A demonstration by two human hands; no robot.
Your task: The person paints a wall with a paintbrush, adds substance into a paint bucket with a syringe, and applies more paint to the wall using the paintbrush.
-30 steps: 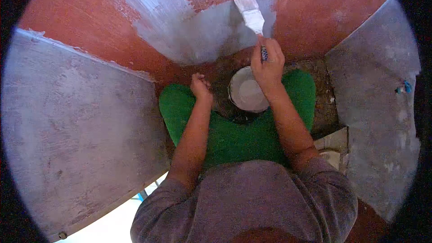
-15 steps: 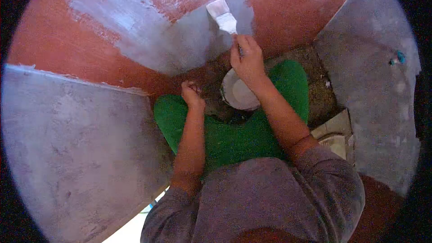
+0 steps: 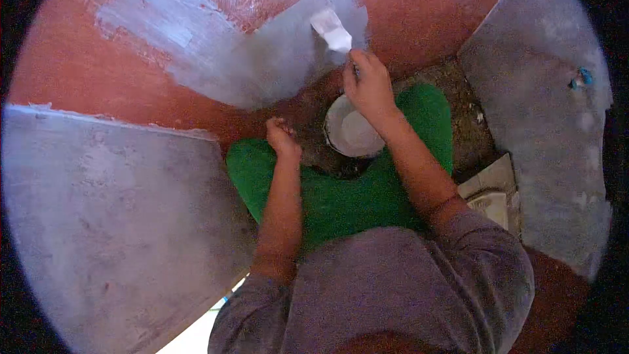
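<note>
The brush (image 3: 332, 29) is at the wall (image 3: 422, 16), in front of a pale grey patch (image 3: 278, 52) on the red face. Its long axis slants: the handle end lies low and to the right, in the right hand (image 3: 372, 88), and the pale head points up and to the left, away from the person. Whether the bristles press on the wall or stand just off it cannot be told.

The right hand is clamped on the handle and hides most of it. The left hand (image 3: 283, 139) is well apart from the brush, lower and to its left, near the left knee, with its fingers curled in; whether anything lies within them cannot be told. The two hands are apart, and the right is plainly the nearer to the wall.

Below the right hand, between the knees, stands a round bucket (image 3: 329, 139) with pale grey paint (image 3: 352, 132) in it; the hand and wrist overlap its right edge in view. Green trousers (image 3: 347, 206) frame it. Grey panels flank the person on the left (image 3: 118, 223) and right (image 3: 550, 137).
</note>
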